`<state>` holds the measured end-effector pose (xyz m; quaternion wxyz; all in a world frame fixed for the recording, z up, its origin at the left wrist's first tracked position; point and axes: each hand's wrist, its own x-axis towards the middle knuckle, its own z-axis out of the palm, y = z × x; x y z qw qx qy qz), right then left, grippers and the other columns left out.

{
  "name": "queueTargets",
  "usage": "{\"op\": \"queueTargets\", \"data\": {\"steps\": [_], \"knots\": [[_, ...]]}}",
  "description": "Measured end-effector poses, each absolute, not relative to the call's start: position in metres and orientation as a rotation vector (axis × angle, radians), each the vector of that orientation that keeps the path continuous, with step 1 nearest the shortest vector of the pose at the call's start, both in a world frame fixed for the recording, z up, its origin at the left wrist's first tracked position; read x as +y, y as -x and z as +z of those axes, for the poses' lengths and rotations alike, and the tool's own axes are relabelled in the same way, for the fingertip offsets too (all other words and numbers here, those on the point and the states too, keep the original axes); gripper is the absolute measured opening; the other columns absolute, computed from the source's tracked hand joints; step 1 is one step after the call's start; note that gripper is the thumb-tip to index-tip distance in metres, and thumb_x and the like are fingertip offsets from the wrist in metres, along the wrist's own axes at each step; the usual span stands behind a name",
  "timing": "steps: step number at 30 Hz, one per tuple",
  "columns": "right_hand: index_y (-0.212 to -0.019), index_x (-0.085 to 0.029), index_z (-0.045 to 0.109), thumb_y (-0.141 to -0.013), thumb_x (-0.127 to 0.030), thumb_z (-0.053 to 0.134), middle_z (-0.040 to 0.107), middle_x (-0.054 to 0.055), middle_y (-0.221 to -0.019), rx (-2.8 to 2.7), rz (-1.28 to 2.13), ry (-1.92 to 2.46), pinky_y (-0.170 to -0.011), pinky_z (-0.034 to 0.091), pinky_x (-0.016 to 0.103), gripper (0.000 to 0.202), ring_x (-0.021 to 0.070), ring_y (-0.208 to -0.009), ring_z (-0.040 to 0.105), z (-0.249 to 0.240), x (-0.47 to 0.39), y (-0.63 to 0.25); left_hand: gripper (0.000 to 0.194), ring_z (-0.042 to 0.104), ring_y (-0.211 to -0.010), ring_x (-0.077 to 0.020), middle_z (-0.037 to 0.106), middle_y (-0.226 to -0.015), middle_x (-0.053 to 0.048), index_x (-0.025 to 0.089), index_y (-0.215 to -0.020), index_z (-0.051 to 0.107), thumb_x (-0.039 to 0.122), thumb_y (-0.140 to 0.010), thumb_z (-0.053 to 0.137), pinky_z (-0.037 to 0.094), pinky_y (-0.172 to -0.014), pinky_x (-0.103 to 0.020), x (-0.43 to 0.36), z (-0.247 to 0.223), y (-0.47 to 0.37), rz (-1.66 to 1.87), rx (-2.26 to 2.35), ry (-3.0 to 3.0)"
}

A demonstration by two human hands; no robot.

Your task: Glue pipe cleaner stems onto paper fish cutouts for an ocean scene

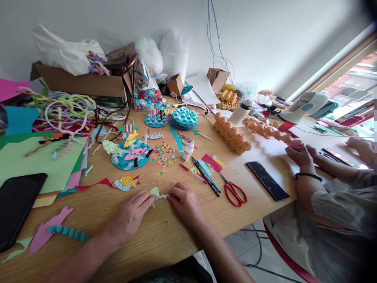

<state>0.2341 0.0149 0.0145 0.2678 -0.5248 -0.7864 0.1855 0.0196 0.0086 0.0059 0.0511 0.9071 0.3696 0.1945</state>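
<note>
Near the table's front edge, my left hand (129,216) has its fingers pressed together on a pale green paper cutout (154,191). A white twisted pipe cleaner (161,196) runs from the cutout to my right hand (184,202), whose fingertips pinch its other end. Just behind my left hand lie yellow and blue paper fish (126,181). Beyond them, a blue round base (119,162) bears several paper fish. A pink paper fish (44,234) with a coiled teal pipe cleaner (69,232) lies left of my left forearm.
Red-handled scissors (235,193), pens (206,177), a glue bottle (187,151) and a phone (267,181) lie to the right. Another phone (20,206) and green paper (38,157) are left. At the far right, a person's hands (302,155) hold an egg-carton strip (273,134).
</note>
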Motion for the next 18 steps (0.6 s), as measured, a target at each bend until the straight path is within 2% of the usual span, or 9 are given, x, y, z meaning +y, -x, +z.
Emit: {"op": "queueTargets", "data": {"steps": [7,13,18], "knots": [[-0.077,-0.018,0.065,-0.076,-0.010,0.063,0.059,0.003,-0.077,-2.138,0.494,1.448,-0.068,0.041,0.025,0.009,0.0156,-0.074,0.054,0.014,0.015,-0.234,0.050,0.055,-0.104,-0.0225,0.061,-0.113,-0.010,0.012,-0.118,0.054,-0.004,-0.076,0.034,0.050,-0.090,-0.039,0.007,0.004,-0.021,0.509,1.149,-2.806],[-0.097,-0.020,0.064,-0.080,-0.015,0.060,0.060,0.007,-0.099,-2.142,0.431,1.337,-0.078,0.042,0.030,0.018,0.0188,-0.089,0.052,0.020,0.010,-0.231,0.050,0.055,-0.105,-0.0209,0.061,-0.112,-0.008,0.016,-0.119,0.054,-0.003,-0.078,0.034,0.049,-0.091,-0.038,0.005,-0.001,-0.022,0.536,1.191,-2.796],[-0.093,-0.024,0.068,-0.087,-0.016,0.051,0.063,0.005,-0.089,-2.250,0.368,1.239,-0.073,0.041,0.030,0.019,0.0173,-0.082,0.051,0.023,0.008,-0.223,0.051,0.054,-0.106,-0.0217,0.060,-0.114,-0.008,0.016,-0.120,0.054,-0.003,-0.079,0.033,0.049,-0.091,-0.039,0.004,-0.005,-0.022,0.510,1.221,-2.813]]}}
